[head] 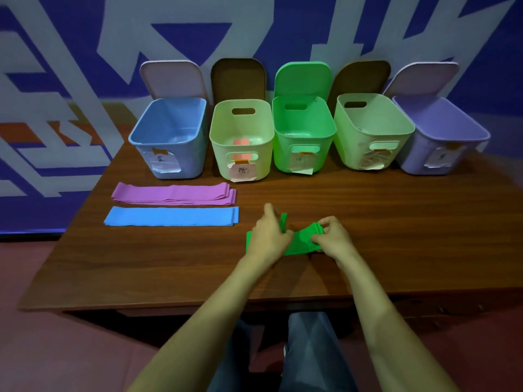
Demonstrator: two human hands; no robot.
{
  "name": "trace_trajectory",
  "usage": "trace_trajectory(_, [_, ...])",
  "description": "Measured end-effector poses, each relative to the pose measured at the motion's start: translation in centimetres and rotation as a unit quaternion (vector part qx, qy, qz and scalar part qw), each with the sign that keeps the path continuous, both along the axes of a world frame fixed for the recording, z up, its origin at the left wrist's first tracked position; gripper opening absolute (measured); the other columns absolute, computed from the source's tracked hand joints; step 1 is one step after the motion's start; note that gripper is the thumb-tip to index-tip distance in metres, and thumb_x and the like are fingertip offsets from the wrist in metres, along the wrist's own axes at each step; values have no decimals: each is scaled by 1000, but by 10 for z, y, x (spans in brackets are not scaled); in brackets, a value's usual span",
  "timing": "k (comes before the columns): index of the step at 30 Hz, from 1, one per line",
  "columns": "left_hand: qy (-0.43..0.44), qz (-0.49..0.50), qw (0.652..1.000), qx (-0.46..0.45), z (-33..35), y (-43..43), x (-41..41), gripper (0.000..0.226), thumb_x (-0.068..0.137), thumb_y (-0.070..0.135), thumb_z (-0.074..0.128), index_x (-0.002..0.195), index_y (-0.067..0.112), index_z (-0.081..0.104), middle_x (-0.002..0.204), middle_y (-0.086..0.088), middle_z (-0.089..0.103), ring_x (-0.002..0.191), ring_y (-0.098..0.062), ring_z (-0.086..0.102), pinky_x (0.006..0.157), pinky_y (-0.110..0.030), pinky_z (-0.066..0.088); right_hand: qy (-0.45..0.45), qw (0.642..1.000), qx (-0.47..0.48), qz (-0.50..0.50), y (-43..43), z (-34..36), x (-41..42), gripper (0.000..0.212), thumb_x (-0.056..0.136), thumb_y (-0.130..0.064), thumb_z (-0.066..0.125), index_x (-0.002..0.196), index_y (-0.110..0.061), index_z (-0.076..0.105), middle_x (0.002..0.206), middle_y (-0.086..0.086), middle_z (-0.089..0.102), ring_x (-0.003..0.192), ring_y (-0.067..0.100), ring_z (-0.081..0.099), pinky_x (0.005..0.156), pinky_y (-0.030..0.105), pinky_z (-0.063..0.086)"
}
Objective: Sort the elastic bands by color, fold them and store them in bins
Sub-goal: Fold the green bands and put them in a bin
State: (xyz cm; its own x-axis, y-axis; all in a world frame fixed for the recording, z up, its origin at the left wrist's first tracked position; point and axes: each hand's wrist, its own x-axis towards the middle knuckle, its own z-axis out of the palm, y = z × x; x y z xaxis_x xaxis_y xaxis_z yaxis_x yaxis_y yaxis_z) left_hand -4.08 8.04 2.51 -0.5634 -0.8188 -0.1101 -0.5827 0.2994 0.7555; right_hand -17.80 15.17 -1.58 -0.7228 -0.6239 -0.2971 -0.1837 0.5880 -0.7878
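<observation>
While lying on the counter (396,222) between both hands, the green bands (301,244) are being held at two points. The left hand (266,239) is pinching one upturned end, and the right hand (335,237) is gripping the folded opposite end, its fingers (325,222) curling over the layered edge.

Beyond and to the left of the left fingers, the blue bands (169,216) are lying flat in a stack. The purple bands (172,193) are lying just behind them, not touching.

Farther beyond the fingers, five open bins are standing in a row, lids leaning upright behind:
- blue bin (169,142)
- cream bin (240,120), holding a pink strip (241,142)
- green bin (302,125), straight ahead of the fingers
- second cream bin (370,120)
- purple bin (441,128)

Each bin is carrying a paper label on its front.
</observation>
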Motion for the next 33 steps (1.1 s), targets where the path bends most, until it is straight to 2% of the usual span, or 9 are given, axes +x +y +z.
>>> trace_trajectory(2, [-41,-36,999,-2,-7,12,-18,44,83,16,64,117,9,37,115,-14,58,105,-32,58,80,-37,48,1,1000,9,-3,3,-1,-3,31,80,0,64,102,-14,48,96,7,54,83,20,57,56,27,49])
trace_trajectory(6, [-72,-51,996,2,-16,25,-40,48,83,19,62,121,4,36,114,-20,58,105,-37,57,79,-40,46,-4,1000,3,-6,9,-5,-8,32,76,0,64,106,-8,53,83,1,52,84,21,54,67,26,43])
trace_trajectory(13, [-52,-34,998,-9,-16,28,-53,37,84,15,59,114,6,39,112,-18,58,102,-36,57,76,-38,45,-48,999,-9,5,12,-8,-16,23,81,0,57,98,-13,50,78,-1,55,83,22,58,71,32,49])
trace_trajectory(20, [-112,-112,987,26,-15,26,-53,40,77,23,64,111,5,55,108,-16,64,100,-33,59,74,-31,44,-128,991,-4,25,17,4,-31,22,94,-5,45,114,-11,50,102,12,59,84,18,58,68,28,52])
trace_trajectory(24, [-174,-181,968,-7,-10,26,-54,39,80,6,53,118,2,61,120,-19,57,109,-33,55,88,-34,47,39,996,39,65,18,4,-38,23,91,-25,57,111,-14,54,106,6,60,94,22,60,81,36,53])
trace_trajectory(26, [-187,-188,963,-42,-10,25,-49,40,82,2,49,119,3,60,123,-19,55,113,-33,54,93,-36,47,137,982,72,110,20,1,-33,22,88,-20,62,109,-17,57,107,4,59,96,19,58,77,30,50])
trace_trajectory(29, [-179,-71,969,-154,-22,17,-21,43,86,5,51,128,6,50,132,-16,47,123,-32,45,99,-37,41,196,970,53,135,25,-6,-22,26,90,-13,58,114,-21,55,115,2,52,104,18,53,79,29,49])
trace_trajectory(31, [-164,35,962,-214,-36,8,5,38,88,15,54,124,3,45,124,-17,48,115,-33,45,93,-40,40,258,954,34,148,32,-12,-18,32,91,-13,55,121,-21,50,118,0,49,110,18,48,87,33,49])
trace_trajectory(33, [-149,120,966,-173,-48,3,23,40,91,33,54,114,1,48,116,-19,49,109,-36,46,89,-44,38,338,928,4,153,38,-20,-13,30,90,-12,56,120,-17,53,117,1,50,109,21,46,89,37,47])
